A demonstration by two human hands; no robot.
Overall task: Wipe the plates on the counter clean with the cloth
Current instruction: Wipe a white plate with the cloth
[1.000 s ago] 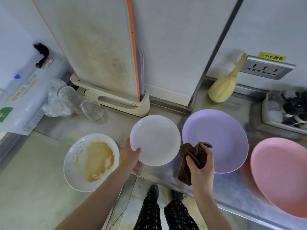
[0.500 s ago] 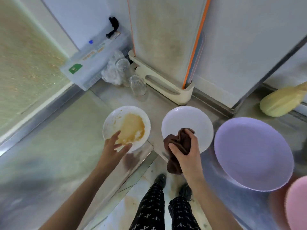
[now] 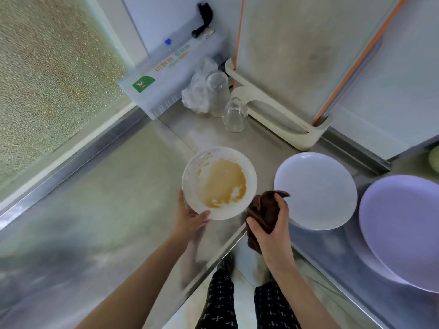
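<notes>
From the head camera I see my left hand (image 3: 191,218) gripping the near rim of the dirty plate (image 3: 219,182), thumb on top. My right hand (image 3: 273,230) is closed around the brown cloth (image 3: 262,213), just right of that plate. The clean white plate (image 3: 316,189) lies beyond my right hand, the purple plate (image 3: 403,229) farther right.

A steel desk (image 3: 99,210) wraps a corner below pale walls (image 3: 392,79). A frosted window (image 3: 47,67) glows at left. A cutting board (image 3: 297,55) stands in a cream rack (image 3: 280,119), two upturned glasses (image 3: 234,115) beside it.
</notes>
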